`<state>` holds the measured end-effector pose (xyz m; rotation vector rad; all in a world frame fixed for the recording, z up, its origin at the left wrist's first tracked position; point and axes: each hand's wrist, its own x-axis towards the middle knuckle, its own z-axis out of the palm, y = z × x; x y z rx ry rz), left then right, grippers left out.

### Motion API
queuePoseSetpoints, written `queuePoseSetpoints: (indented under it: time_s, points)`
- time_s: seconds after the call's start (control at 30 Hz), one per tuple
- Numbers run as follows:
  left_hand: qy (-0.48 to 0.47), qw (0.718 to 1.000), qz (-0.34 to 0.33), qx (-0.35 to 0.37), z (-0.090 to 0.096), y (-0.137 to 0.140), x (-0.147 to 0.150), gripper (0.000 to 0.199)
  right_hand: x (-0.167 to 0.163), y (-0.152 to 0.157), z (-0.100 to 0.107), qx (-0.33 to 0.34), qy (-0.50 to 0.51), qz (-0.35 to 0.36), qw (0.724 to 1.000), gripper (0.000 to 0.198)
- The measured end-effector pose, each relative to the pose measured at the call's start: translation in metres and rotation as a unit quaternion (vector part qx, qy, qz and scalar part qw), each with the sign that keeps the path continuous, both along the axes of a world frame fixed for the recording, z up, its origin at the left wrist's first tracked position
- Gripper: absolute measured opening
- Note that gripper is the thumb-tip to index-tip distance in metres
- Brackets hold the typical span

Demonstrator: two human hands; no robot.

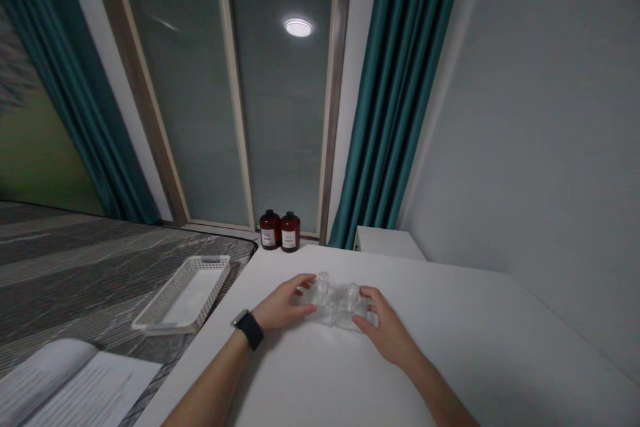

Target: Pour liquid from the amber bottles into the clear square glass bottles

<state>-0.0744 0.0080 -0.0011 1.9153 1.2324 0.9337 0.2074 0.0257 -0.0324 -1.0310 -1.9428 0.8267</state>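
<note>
Two clear, see-through containers stand side by side on the white table, their bases about touching. Each has a broad, squarish base and a narrower rounded top; their exact kind is hard to make out. My left hand (287, 303), with a dark-banded watch (248, 328) on its wrist, curls its fingers and thumb around the left clear container (323, 293). Around the outer side of the right clear container (352, 300), my right hand (384, 327) bends its fingers, thumb at the front.
The white table (320, 380) meets a grey-striped bed (125, 247) at left. On the bed lie a white perforated basket (145, 324) and an open book (100, 383). Two dark red bottles (270, 232) with white labels stand at the table's far edge. A white cabinet (387, 240) sits behind.
</note>
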Motion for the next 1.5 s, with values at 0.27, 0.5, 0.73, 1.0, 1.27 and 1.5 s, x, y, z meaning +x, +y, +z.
queuePoseSetpoints:
  time_s: [0.27, 0.5, 0.73, 1.0, 1.27, 1.5]
  points:
    - [-0.024, 1.000, 0.011, -0.018, 0.000, 0.001, 0.001, 0.062, -0.005, -0.004, 0.000, -0.013, 0.009, -0.008, 1.000, 0.039]
    - [-0.021, 1.000, 0.012, -0.019, 0.003, 0.000, 0.000, 0.050, -0.005, -0.003, 0.001, -0.017, 0.009, 0.010, 1.000, 0.038]
    - [-0.019, 1.000, 0.004, -0.024, 0.003, 0.000, 0.000, 0.048, -0.008, -0.003, 0.000, -0.015, 0.017, 0.007, 1.000, 0.037]
    - [0.004, 1.000, 0.016, 0.007, 0.000, 0.000, -0.004, 0.051, -0.017, -0.002, 0.000, -0.004, 0.027, -0.044, 0.999, 0.032]
    - [-0.005, 0.997, 0.077, -0.028, 0.001, 0.001, -0.011, 0.051, -0.036, 0.010, 0.004, 0.001, 0.024, -0.038, 0.999, 0.033]
    - [0.021, 0.988, 0.151, -0.005, 0.002, 0.006, -0.057, 0.032, -0.095, 0.031, 0.008, 0.019, 0.008, -0.031, 0.999, 0.033]
